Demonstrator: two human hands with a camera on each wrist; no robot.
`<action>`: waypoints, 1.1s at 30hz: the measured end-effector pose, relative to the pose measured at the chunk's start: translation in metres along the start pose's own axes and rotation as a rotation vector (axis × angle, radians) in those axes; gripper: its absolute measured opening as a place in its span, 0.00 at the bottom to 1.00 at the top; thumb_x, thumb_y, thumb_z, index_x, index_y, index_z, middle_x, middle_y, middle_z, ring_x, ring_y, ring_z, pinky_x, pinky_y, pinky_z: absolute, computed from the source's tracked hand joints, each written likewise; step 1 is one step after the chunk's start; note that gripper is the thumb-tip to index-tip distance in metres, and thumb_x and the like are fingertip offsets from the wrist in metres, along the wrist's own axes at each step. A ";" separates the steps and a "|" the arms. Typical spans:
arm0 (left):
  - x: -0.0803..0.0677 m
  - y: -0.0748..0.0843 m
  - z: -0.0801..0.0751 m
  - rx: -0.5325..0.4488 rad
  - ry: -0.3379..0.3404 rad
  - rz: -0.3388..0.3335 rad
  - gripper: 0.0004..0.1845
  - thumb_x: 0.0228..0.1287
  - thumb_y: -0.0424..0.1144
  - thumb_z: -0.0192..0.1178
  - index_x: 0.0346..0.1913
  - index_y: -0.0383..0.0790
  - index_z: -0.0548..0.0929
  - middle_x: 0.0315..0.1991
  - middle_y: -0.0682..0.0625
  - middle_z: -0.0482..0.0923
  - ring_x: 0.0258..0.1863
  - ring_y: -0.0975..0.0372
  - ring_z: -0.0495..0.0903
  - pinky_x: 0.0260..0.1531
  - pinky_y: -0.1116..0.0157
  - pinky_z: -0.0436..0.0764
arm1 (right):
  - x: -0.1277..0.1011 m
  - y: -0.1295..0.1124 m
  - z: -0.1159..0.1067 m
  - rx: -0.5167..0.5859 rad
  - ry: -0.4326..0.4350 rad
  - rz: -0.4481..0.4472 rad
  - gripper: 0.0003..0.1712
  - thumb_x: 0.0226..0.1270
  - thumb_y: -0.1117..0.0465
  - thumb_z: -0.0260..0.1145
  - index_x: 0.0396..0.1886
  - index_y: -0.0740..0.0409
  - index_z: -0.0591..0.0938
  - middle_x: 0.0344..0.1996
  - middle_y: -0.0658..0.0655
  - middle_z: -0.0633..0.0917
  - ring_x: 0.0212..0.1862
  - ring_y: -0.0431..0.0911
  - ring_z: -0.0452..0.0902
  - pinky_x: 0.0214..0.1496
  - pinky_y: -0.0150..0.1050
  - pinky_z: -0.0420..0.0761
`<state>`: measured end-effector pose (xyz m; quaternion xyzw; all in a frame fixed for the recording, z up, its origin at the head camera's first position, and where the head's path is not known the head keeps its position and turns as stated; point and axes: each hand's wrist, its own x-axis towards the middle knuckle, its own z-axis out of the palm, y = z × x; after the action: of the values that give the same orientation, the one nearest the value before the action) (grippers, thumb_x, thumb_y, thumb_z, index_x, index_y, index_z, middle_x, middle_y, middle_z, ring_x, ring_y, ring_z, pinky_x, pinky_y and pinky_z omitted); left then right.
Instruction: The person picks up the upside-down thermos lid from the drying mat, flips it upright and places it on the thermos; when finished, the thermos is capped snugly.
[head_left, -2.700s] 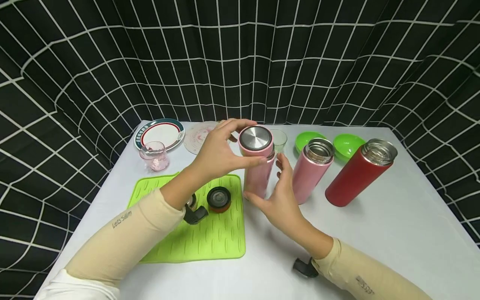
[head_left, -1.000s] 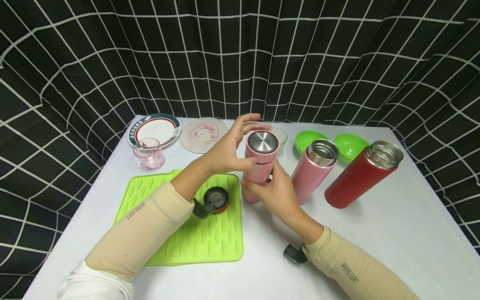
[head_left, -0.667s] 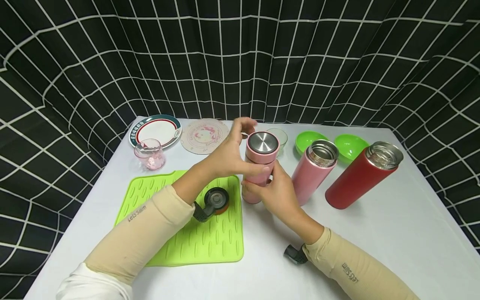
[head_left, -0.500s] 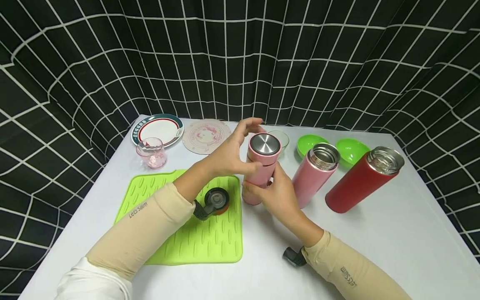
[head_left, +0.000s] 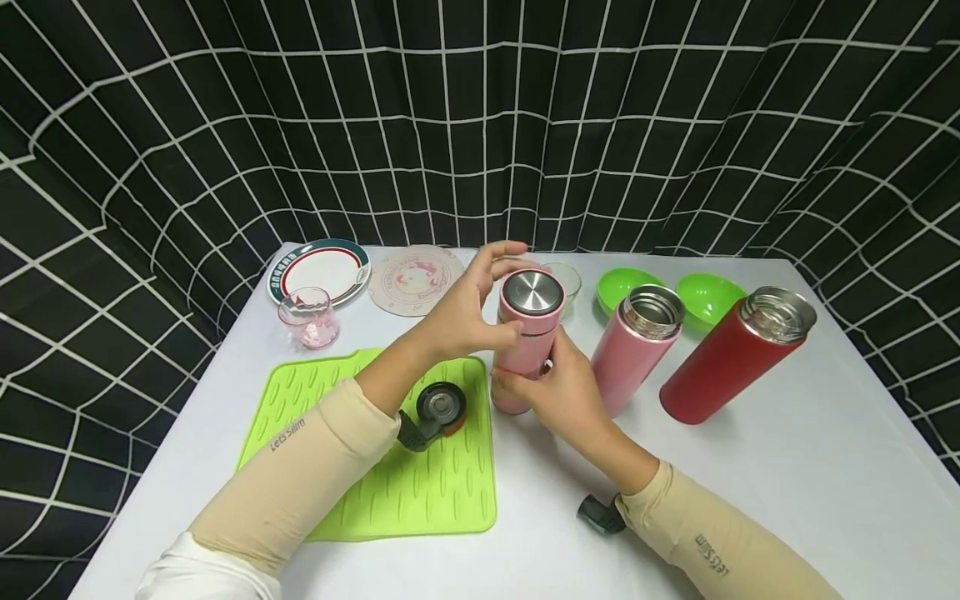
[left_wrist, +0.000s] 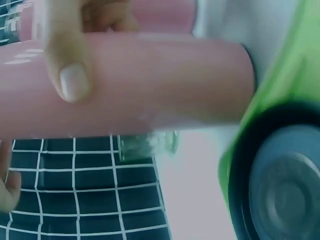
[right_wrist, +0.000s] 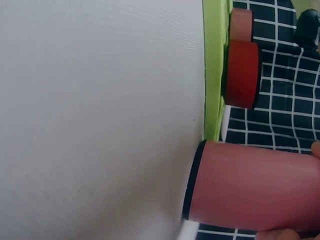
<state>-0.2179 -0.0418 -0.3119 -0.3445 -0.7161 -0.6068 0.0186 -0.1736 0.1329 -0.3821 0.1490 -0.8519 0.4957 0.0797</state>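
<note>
A pink thermos bottle [head_left: 517, 362] stands on the white table, slightly tilted, with a steel-topped pink lid [head_left: 533, 293] seated on its mouth. My left hand [head_left: 461, 312] is around the lid, thumb in front and fingers behind it. Lower on the bottle, my right hand [head_left: 562, 387] grips the body; its thumb [left_wrist: 75, 82] presses the wall in the left wrist view. The bottle's base touches the table in the right wrist view. To the right stand a second pink thermos bottle [head_left: 637, 350] and a red thermos bottle [head_left: 735, 358], both lidless.
A green mat [head_left: 450, 492] lies left of the bottle, bearing a red lid [right_wrist: 242, 75] and a pink lid [right_wrist: 241, 25]. Behind are a plate [head_left: 318, 271], a pink glass [head_left: 309, 321], a round coaster [head_left: 416, 279], a clear glass [head_left: 566, 283] and green bowls [head_left: 708, 296].
The lid sat unevenly on the bottle 2.7 seconds ago; it is level now. My right fingers have closed round the body. My left thumb and fingers have shifted back and forth around the lid.
</note>
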 end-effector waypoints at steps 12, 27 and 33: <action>0.007 0.003 -0.006 0.118 -0.001 -0.057 0.38 0.45 0.41 0.78 0.61 0.39 0.74 0.54 0.54 0.76 0.55 0.64 0.72 0.58 0.60 0.70 | 0.006 0.001 -0.002 -0.013 -0.004 -0.022 0.41 0.48 0.47 0.80 0.61 0.46 0.71 0.50 0.46 0.81 0.47 0.42 0.78 0.46 0.43 0.79; 0.004 -0.003 -0.002 -0.001 -0.066 -0.115 0.41 0.46 0.34 0.77 0.65 0.38 0.71 0.55 0.52 0.77 0.53 0.61 0.76 0.56 0.62 0.74 | 0.002 0.003 0.000 -0.009 -0.005 -0.018 0.41 0.48 0.50 0.81 0.61 0.48 0.72 0.50 0.47 0.81 0.48 0.42 0.78 0.48 0.43 0.80; 0.005 -0.003 -0.003 -0.111 -0.025 -0.095 0.34 0.48 0.30 0.75 0.61 0.34 0.75 0.52 0.47 0.80 0.52 0.58 0.79 0.55 0.60 0.76 | 0.002 0.003 0.000 -0.018 -0.009 -0.013 0.41 0.47 0.53 0.81 0.61 0.49 0.71 0.50 0.50 0.81 0.49 0.45 0.78 0.47 0.46 0.81</action>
<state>-0.2244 -0.0427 -0.3118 -0.3183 -0.6969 -0.6416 -0.0382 -0.1767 0.1341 -0.3833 0.1560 -0.8556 0.4869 0.0802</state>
